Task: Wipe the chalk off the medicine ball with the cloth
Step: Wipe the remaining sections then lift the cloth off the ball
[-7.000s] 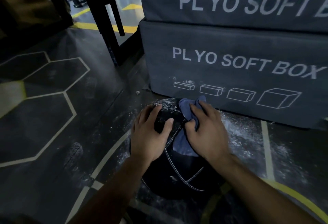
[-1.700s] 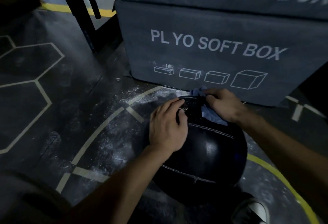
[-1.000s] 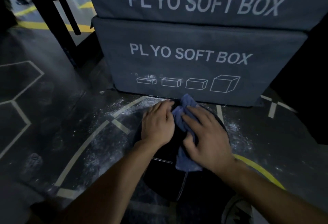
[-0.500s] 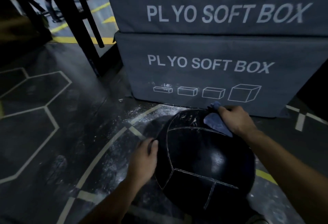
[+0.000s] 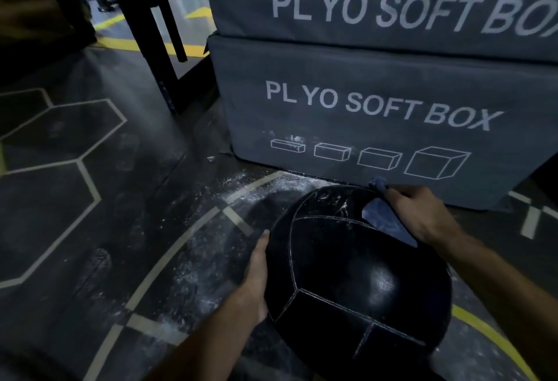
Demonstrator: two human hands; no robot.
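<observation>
Rolled the black stitched leather medicine ball [image 5: 356, 278] nearer, left hand [image 5: 255, 278] flat against its side. Gripped the blue cloth [image 5: 382, 220] in the right hand [image 5: 419, 214], chalk left on top.

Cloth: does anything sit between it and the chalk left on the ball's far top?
Nothing visible does. The right hand holds the cloth against the medicine ball, beside the chalk smears; the left hand is on the ball's left side.

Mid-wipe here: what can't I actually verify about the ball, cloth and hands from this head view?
- Medicine ball: far side and underside hidden by its own bulk, so chalk there is unknown.
- Cloth: mostly covered by the right hand.
- Left hand: fingers hidden behind the ball.
</observation>
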